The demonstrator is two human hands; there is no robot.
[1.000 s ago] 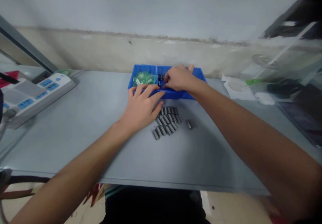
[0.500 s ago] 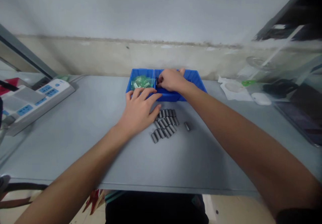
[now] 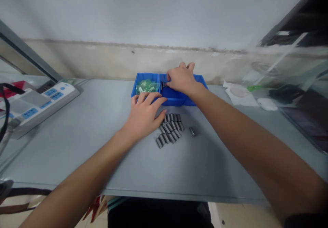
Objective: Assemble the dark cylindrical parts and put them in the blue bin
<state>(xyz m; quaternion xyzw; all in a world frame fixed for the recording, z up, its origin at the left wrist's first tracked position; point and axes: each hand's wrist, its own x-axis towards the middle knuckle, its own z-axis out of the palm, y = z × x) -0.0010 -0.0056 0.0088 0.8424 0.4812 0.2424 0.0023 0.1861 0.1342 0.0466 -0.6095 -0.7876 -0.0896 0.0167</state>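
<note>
My left hand [image 3: 143,117] lies with fingers spread over the front rim of the left blue bin [image 3: 133,90], which holds green-tinted clear bags [image 3: 147,85] of small pieces. Its thumb is beside several short grey metal cylinders [image 3: 172,127], laid in rough rows on the table. One metal cylinder [image 3: 192,131] lies apart to their right. My right hand [image 3: 181,79] reaches into the right blue bin [image 3: 174,101], thumb and forefinger closed near dark cylinders [image 3: 163,84] at its left wall. Whatever is between those fingertips is hidden; its other fingers point up.
On the left of the grey table [image 3: 77,129] sits a white power strip [image 3: 48,101] with cables. At the right are white paper [image 3: 242,96], a white rounded object [image 3: 267,104] and a dark tablet-like device [image 3: 304,125]. A wall [image 3: 107,57] rises behind the bins.
My right hand has risen slightly and moved right within the bin, showing more of the dark cylinders by the left wall. My left hand keeps its place on the rim; the view has shifted slightly.
</note>
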